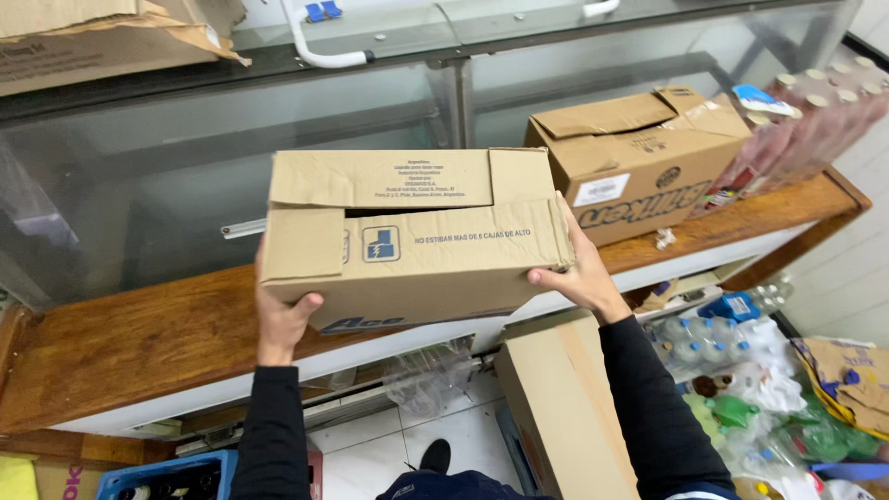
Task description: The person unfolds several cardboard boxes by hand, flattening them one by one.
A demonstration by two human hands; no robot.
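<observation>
- Currently both hands are gripping the cardboard box at its ends, held above the wooden surface.
- Left hand is clamping only a low corner; box may be tipping.
- Right hand is pressing flat against a loose flap, so it may be slipping.

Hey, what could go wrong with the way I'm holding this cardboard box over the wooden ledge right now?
The cardboard box is held only by its two ends, left hand low, right hand higher, so it may tilt or slip. Its top flaps look loose and could open. The second box stands close on the wooden ledge, and the standing carton below crowds your feet, so a bump or stumble seems possible.
</observation>
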